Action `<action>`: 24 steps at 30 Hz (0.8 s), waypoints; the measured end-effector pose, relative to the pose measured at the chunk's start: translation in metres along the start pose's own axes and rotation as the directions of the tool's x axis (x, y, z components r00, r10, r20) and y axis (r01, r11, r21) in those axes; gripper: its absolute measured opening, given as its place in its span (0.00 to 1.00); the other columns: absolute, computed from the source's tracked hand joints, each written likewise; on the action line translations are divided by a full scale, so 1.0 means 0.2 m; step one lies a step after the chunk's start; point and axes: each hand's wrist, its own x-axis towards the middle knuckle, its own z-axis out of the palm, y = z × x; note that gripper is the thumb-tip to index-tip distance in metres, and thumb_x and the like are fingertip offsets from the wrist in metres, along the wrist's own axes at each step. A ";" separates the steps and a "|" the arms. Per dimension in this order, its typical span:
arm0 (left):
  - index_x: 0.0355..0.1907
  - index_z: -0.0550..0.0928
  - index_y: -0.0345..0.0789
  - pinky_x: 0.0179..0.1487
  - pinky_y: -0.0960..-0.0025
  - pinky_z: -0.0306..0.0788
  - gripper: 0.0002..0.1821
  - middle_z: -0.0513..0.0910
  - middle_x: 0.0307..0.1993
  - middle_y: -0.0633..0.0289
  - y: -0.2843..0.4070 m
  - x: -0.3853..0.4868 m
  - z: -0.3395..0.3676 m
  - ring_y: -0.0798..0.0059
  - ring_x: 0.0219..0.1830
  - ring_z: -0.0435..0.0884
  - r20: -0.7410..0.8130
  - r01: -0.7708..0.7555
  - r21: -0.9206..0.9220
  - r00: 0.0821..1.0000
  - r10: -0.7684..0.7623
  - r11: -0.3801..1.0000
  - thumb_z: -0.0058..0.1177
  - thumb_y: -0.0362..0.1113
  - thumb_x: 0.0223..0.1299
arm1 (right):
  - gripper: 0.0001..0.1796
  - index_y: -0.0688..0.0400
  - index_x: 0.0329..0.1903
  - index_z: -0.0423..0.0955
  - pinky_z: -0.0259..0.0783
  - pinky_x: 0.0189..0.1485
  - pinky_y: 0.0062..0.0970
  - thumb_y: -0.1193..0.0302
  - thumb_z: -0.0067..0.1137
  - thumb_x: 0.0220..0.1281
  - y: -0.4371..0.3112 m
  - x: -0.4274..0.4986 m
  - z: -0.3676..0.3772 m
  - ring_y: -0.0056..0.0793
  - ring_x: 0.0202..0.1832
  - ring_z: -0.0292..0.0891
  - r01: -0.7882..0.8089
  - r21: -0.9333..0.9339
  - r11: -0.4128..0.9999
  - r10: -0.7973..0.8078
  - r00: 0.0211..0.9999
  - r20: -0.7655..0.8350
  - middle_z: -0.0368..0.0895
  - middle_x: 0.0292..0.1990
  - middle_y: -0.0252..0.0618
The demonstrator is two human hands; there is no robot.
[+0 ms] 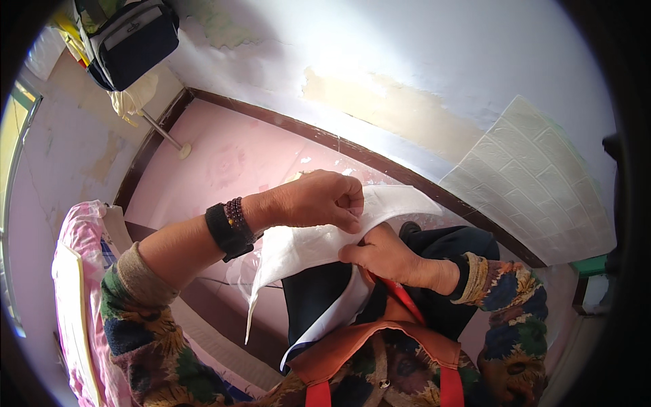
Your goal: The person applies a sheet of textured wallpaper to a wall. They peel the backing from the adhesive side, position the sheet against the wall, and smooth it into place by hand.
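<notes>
A piece of white cloth [300, 246] lies spread over my dark-trousered lap, one pointed end reaching right and another hanging at the left. My left hand [325, 201], with a beaded bracelet and a black band at the wrist, is raised over the cloth, thumb and fingers curled close together; whether a thin thing is between them cannot be told. Just below it, my right hand [389, 254] holds the cloth's lower edge, its thumb showing and its other fingers partly hidden beneath. An orange apron [376, 338] with red straps covers my front, beside a pale folded fabric [335, 315].
Ahead is a peeling wall with a dark baseboard [305, 132] and a white brick-pattern panel [534, 188]. A dark bag [137, 51] hangs at the upper left near a metal pole [160, 129]. Pink cloth [94, 224] and a pale-edged pad [71, 290] are on the left.
</notes>
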 end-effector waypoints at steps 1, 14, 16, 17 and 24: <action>0.41 0.81 0.31 0.50 0.71 0.74 0.13 0.83 0.34 0.62 0.00 0.00 0.00 0.76 0.41 0.81 0.010 0.023 -0.009 1.000 -0.022 1.000 0.65 0.36 0.58 | 0.16 0.69 0.38 0.77 0.74 0.41 0.36 0.69 0.59 0.50 0.00 0.00 0.01 0.44 0.34 0.80 0.020 0.005 1.000 -0.020 1.000 -0.011 0.79 0.24 0.47; 0.31 0.81 0.33 0.44 0.75 0.69 0.03 0.77 0.27 0.71 -0.19 0.05 -0.03 0.83 0.34 0.72 -0.200 0.145 -0.174 0.963 -0.179 0.974 0.59 0.30 0.58 | 0.20 0.70 0.39 0.79 0.74 0.43 0.36 0.63 0.61 0.53 0.01 0.01 -0.02 0.46 0.37 0.81 -0.103 -0.206 0.973 0.128 0.985 0.113 0.83 0.32 0.56; 0.31 0.81 0.33 0.44 0.76 0.68 0.03 0.76 0.28 0.72 -0.22 0.03 -0.03 0.83 0.35 0.71 -0.141 0.103 -0.245 0.980 -0.141 0.964 0.59 0.30 0.58 | 0.22 0.70 0.42 0.79 0.74 0.44 0.34 0.61 0.63 0.56 0.03 0.01 -0.02 0.41 0.37 0.81 -0.046 -0.132 0.990 0.062 0.991 0.119 0.83 0.33 0.54; 0.32 0.80 0.33 0.44 0.76 0.68 0.03 0.75 0.29 0.73 -0.23 0.02 -0.02 0.83 0.35 0.71 -0.110 0.119 -0.268 0.982 -0.152 0.956 0.59 0.30 0.59 | 0.23 0.70 0.42 0.79 0.74 0.45 0.34 0.59 0.64 0.57 0.03 0.01 -0.02 0.38 0.37 0.81 0.013 -0.086 0.996 -0.004 0.994 0.109 0.84 0.34 0.52; 0.34 0.80 0.33 0.47 0.74 0.68 0.06 0.76 0.31 0.71 -0.22 -0.04 0.00 0.82 0.38 0.72 0.008 0.056 -0.247 0.998 -0.056 0.967 0.61 0.33 0.59 | 0.23 0.69 0.48 0.78 0.70 0.51 0.23 0.58 0.63 0.66 0.01 0.04 -0.12 0.21 0.43 0.75 -0.101 0.160 0.982 0.082 0.989 0.123 0.81 0.39 0.39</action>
